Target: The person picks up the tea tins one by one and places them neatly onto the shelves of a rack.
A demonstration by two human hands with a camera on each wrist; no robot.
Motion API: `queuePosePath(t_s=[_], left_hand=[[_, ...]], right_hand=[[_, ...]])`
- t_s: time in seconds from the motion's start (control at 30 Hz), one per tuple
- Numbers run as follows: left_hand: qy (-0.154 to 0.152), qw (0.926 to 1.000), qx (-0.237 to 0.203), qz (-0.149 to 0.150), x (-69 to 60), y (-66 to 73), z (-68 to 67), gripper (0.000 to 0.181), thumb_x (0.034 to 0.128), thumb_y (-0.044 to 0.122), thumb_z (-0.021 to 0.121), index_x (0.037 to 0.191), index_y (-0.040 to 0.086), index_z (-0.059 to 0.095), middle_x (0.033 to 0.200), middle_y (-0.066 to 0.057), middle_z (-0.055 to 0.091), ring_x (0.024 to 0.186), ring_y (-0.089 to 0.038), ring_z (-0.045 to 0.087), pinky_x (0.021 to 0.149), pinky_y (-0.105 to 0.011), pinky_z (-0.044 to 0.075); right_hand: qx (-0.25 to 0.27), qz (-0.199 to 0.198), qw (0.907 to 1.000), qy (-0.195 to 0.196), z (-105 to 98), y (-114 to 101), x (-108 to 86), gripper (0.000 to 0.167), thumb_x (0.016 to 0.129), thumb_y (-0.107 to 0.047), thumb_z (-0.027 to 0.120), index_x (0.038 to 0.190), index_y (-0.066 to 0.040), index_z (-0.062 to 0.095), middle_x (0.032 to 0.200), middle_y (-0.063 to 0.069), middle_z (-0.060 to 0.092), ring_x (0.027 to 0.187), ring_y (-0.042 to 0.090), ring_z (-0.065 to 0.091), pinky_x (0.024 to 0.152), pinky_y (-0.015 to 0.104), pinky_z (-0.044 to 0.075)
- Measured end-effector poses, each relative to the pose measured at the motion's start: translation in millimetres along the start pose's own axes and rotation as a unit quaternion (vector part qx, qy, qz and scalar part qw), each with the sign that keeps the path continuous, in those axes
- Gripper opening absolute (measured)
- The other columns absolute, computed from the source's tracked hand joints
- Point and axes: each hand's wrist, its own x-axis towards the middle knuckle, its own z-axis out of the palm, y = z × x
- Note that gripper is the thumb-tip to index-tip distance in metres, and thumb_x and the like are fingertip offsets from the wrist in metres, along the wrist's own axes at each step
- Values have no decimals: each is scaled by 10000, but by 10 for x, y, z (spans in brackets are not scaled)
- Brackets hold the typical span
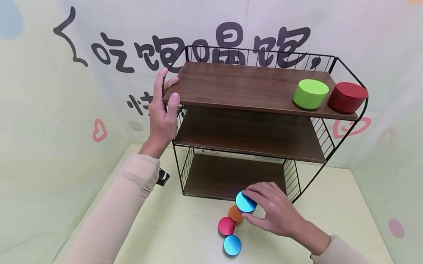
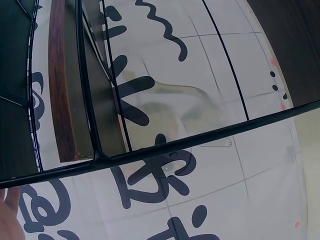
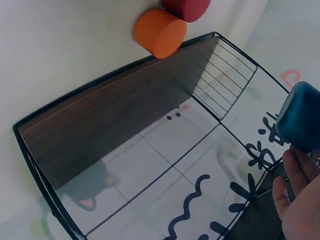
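A black wire rack with three dark wood boards [image 1: 236,86] stands at the back of the table. My left hand [image 1: 162,118] grips its upper left side, thumb by the top board's front corner; only a bit of this hand [image 2: 9,220] shows in the left wrist view. Between thumb and fingers, my right hand [image 1: 276,210] pinches a round blue tin [image 1: 245,203] in front of the bottom board. The right wrist view shows that blue tin [image 3: 300,117] at its right edge. Below it, an orange tin [image 1: 235,214], a pinkish-red tin [image 1: 226,227] and another blue tin [image 1: 232,246] stand close together.
On the top board's right end sit a green tin [image 1: 311,96] and a dark red tin [image 1: 347,98], side by side. A small black object [image 1: 163,177] lies beside the left sleeve. Printed curtains [image 1: 30,135] enclose the pale table [image 1: 174,235].
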Motion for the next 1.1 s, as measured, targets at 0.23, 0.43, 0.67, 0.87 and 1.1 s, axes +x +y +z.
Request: queuePosePath(t_s=[0.23,0.43,0.67,0.87,1.1], left_hand=[[-9,10000,-32,-73,26,356,-2,538,942,93,443,1438,-105,370,1245,-295,607,1208,-374,549,999,-286,367],[-37,9999,-13,-102,22,404,-10,536,947,97,445,1440,-99,370,1250,-288,607,1206,-365,552,1006,-287,365],[-34,10000,-2,-80,23,396,-7,541,945,108,443,1441,-96,371,1254,-286,607,1212,-356,554,1001,-289,370],[-20,10000,-20,-71,24,401,-5,540,943,107,445,1438,-96,375,1248,-287,609,1205,-355,556,995,-286,369],[-29,10000,-48,-76,23,392,-6,542,946,111,444,1441,-96,373,1254,-283,607,1196,-352,559,996,-286,373]], right_hand=[[8,-199,9998,19,-142,0,139,495,858,-466,720,1168,-80,702,1150,48,675,1043,214,615,806,416,526],[-85,-357,9993,49,-343,20,306,577,940,-569,541,1177,-67,699,1157,69,671,1059,239,610,816,440,522],[-166,-542,9983,164,-596,13,523,588,951,-556,530,1195,-45,690,1176,106,666,1075,270,610,834,473,530],[-277,-795,9954,465,-789,5,703,577,950,-536,546,1180,-27,692,1158,125,668,1056,286,613,823,481,515],[-498,-875,9936,516,-986,-12,864,600,957,-529,538,1209,-2,674,1186,169,656,1089,334,604,853,516,512]])
